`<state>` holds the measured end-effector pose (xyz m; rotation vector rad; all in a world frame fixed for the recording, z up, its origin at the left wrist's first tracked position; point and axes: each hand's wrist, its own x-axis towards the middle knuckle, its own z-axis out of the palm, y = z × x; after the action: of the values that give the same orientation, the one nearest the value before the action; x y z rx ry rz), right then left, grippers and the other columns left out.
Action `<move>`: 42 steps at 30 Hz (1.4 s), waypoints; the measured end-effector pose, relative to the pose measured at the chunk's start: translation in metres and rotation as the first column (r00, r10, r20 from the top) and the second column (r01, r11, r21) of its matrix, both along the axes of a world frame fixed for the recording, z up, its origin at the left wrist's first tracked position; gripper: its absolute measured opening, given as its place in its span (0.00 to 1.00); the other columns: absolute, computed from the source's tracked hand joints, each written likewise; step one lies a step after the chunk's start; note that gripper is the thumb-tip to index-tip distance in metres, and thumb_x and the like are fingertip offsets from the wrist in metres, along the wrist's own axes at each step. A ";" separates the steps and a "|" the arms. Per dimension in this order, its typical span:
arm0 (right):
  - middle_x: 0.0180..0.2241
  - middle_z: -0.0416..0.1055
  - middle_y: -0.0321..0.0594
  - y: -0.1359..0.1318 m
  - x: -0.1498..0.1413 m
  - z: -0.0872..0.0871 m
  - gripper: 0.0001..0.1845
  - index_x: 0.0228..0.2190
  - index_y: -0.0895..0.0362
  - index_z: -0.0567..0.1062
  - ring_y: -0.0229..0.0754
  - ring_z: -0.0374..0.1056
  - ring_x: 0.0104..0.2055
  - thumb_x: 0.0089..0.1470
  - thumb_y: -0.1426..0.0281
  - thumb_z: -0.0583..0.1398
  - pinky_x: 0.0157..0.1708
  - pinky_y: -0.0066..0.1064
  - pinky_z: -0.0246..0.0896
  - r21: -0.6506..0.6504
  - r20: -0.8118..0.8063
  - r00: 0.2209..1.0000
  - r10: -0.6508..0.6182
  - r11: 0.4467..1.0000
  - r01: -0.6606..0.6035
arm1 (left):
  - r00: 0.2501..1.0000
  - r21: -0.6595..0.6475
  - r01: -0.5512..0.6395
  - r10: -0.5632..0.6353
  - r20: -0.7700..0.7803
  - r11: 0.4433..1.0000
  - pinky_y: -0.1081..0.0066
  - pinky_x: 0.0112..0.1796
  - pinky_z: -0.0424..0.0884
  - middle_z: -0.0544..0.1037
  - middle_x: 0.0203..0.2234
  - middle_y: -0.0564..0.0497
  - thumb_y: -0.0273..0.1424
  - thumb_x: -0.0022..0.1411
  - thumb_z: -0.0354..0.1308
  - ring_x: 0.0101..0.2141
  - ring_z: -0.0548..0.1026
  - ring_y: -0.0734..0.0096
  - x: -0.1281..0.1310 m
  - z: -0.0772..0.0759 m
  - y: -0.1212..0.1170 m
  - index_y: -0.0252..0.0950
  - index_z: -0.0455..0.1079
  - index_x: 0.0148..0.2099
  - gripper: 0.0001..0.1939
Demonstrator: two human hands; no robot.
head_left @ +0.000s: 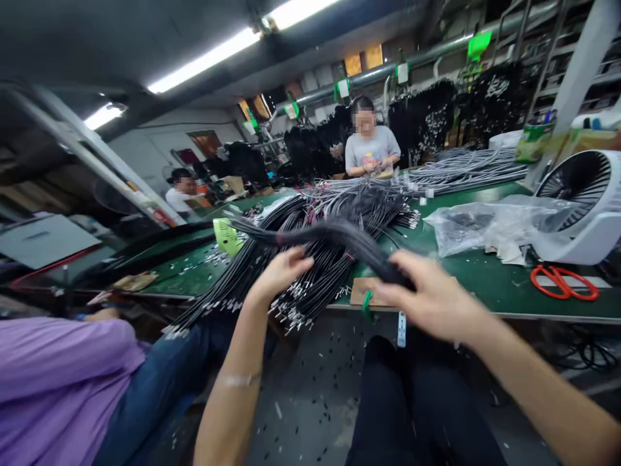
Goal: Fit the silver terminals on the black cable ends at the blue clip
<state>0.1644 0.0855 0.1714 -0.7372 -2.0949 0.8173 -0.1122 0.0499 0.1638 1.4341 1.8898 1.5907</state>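
Green table (504,294), lit ceiling tubes (208,59), pale wall (167,133), littered grey floor (301,414).

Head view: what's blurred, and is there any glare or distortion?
Head view: bundle, left hand and right hand smeared, probably by motion; scissors fairly crisp. Head view: ceiling lights burn out to white. Head view: right-side pillar leans and edges look stretched, likely wide-angle distortion.

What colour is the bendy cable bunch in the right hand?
The cable bunch in the right hand looks black, best seen in the head view.
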 end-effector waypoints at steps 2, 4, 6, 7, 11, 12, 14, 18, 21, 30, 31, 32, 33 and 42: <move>0.36 0.76 0.47 -0.026 -0.008 -0.050 0.16 0.46 0.62 0.72 0.47 0.74 0.38 0.55 0.72 0.59 0.37 0.37 0.71 -0.127 0.043 0.999 0.006 0.992 0.000 | 0.985 -0.075 0.052 -0.064 -0.159 0.996 0.63 0.33 0.75 0.80 0.26 0.44 0.36 0.49 0.69 0.29 0.79 0.58 0.009 -0.018 -0.021 0.30 0.78 0.32 0.12; 0.39 0.76 0.54 -0.055 -0.017 -0.089 0.23 0.54 0.65 0.66 0.51 0.74 0.41 0.59 0.69 0.55 0.40 0.39 0.70 -0.263 0.140 0.988 0.057 0.965 -0.018 | 0.893 -0.087 0.146 -0.169 -0.416 0.986 0.61 0.38 0.76 0.82 0.34 0.43 0.34 0.55 0.64 0.36 0.79 0.56 0.023 -0.036 -0.050 0.34 0.78 0.38 0.10; 0.42 0.75 0.60 -0.081 -0.024 -0.114 0.28 0.59 0.68 0.61 0.55 0.74 0.44 0.60 0.68 0.54 0.42 0.41 0.69 -0.333 0.226 0.957 0.183 0.938 -0.101 | 0.676 -0.108 0.302 -0.293 -0.676 0.947 0.55 0.51 0.69 0.76 0.51 0.43 0.27 0.58 0.60 0.52 0.73 0.53 0.043 -0.053 -0.075 0.39 0.73 0.52 0.18; 0.43 0.74 0.62 -0.090 -0.026 -0.123 0.30 0.59 0.68 0.60 0.56 0.74 0.44 0.59 0.68 0.54 0.41 0.40 0.69 -0.358 0.269 0.933 0.241 0.924 -0.136 | 0.521 -0.178 0.352 -0.350 -0.778 0.919 0.49 0.58 0.61 0.70 0.58 0.44 0.24 0.59 0.57 0.58 0.66 0.52 0.053 -0.060 -0.083 0.42 0.69 0.57 0.23; 0.40 0.75 0.61 -0.105 -0.019 -0.154 0.27 0.56 0.67 0.65 0.57 0.75 0.40 0.54 0.75 0.55 0.37 0.39 0.69 -0.397 0.391 0.877 0.278 0.911 -0.112 | 0.033 -0.437 0.374 -0.483 -0.875 0.818 0.47 0.62 0.47 0.75 0.52 0.41 0.25 0.61 0.56 0.59 0.65 0.51 0.092 -0.093 -0.085 0.34 0.73 0.50 0.15; 0.40 0.75 0.60 -0.104 -0.013 -0.163 0.26 0.54 0.66 0.67 0.57 0.74 0.41 0.53 0.75 0.56 0.39 0.40 0.68 -0.408 0.394 0.881 0.262 0.909 -0.087 | -0.043 -0.501 0.333 -0.518 -0.854 0.799 0.50 0.62 0.50 0.80 0.43 0.40 0.25 0.61 0.57 0.54 0.71 0.53 0.101 -0.102 -0.081 0.31 0.75 0.44 0.09; 0.41 0.75 0.57 -0.100 0.004 -0.180 0.22 0.49 0.64 0.72 0.56 0.73 0.43 0.51 0.74 0.58 0.43 0.41 0.67 -0.468 0.378 0.895 0.239 0.883 -0.038 | -0.160 -0.642 0.240 -0.623 -0.766 0.728 0.53 0.58 0.59 0.81 0.28 0.42 0.25 0.58 0.61 0.39 0.79 0.56 0.118 -0.120 -0.072 0.28 0.76 0.34 0.04; 0.41 0.75 0.49 -0.103 0.035 -0.207 0.17 0.43 0.58 0.77 0.54 0.70 0.45 0.49 0.68 0.63 0.48 0.42 0.64 -0.633 0.240 0.963 0.121 0.771 0.061 | -0.265 -0.855 0.189 -0.814 -0.518 0.483 0.62 0.35 0.69 0.79 0.27 0.41 0.33 0.40 0.73 0.30 0.77 0.58 0.157 -0.133 -0.062 0.30 0.76 0.32 0.16; 0.44 0.76 0.48 -0.116 0.035 -0.224 0.20 0.44 0.58 0.78 0.55 0.68 0.48 0.49 0.62 0.64 0.51 0.44 0.61 -0.746 0.041 0.997 -0.059 0.662 0.070 | -0.310 -0.869 0.233 -0.814 -0.491 0.436 0.66 0.26 0.61 0.77 0.22 0.45 0.33 0.41 0.72 0.25 0.74 0.62 0.178 -0.125 -0.057 0.33 0.75 0.27 0.12; 0.36 0.76 0.42 -0.111 0.031 -0.239 0.18 0.39 0.56 0.79 0.51 0.69 0.41 0.42 0.70 0.66 0.44 0.38 0.63 -0.779 0.135 0.959 0.251 0.625 -0.053 | -0.325 -0.865 0.286 -0.807 -0.492 0.412 0.66 0.23 0.54 0.77 0.21 0.45 0.33 0.46 0.70 0.23 0.73 0.63 0.143 -0.152 -0.076 0.34 0.75 0.25 0.09; 0.34 0.76 0.42 -0.108 0.034 -0.236 0.15 0.37 0.56 0.79 0.51 0.69 0.41 0.42 0.71 0.65 0.43 0.37 0.63 -0.762 0.213 0.942 0.259 0.647 -0.006 | -0.302 -0.857 0.279 -0.808 -0.506 0.432 0.66 0.23 0.55 0.77 0.22 0.44 0.32 0.48 0.69 0.25 0.74 0.62 0.143 -0.160 -0.079 0.33 0.76 0.26 0.08; 0.34 0.75 0.43 -0.105 0.037 -0.234 0.13 0.36 0.56 0.79 0.51 0.69 0.41 0.43 0.71 0.64 0.43 0.37 0.62 -0.746 0.272 0.933 0.237 0.664 0.048 | -0.274 -0.851 0.259 -0.810 -0.519 0.457 0.66 0.24 0.56 0.78 0.23 0.43 0.31 0.49 0.68 0.25 0.74 0.61 0.146 -0.167 -0.081 0.32 0.76 0.27 0.07; 0.35 0.75 0.44 -0.104 0.040 -0.232 0.12 0.35 0.56 0.79 0.52 0.69 0.43 0.45 0.71 0.63 0.44 0.37 0.62 -0.735 0.305 0.931 0.200 0.672 0.097 | -0.248 -0.848 0.232 -0.814 -0.526 0.477 0.66 0.24 0.58 0.78 0.23 0.42 0.31 0.50 0.67 0.26 0.75 0.59 0.150 -0.173 -0.081 0.31 0.76 0.28 0.07; 0.39 0.74 0.50 -0.100 0.106 -0.217 0.37 0.41 0.55 0.78 0.55 0.71 0.42 0.28 0.50 0.72 0.44 0.41 0.63 -0.877 -0.030 0.998 0.056 0.477 -0.053 | -0.019 -0.518 0.714 -0.728 -0.686 0.470 0.68 0.21 0.63 0.74 0.23 0.49 0.25 0.65 0.50 0.23 0.72 0.67 0.151 -0.167 -0.068 0.29 0.69 0.41 0.08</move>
<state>0.2701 -0.0146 -0.0454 -1.1823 -1.5686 2.0058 0.0393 -0.0181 -0.0029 2.8913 0.8366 0.1901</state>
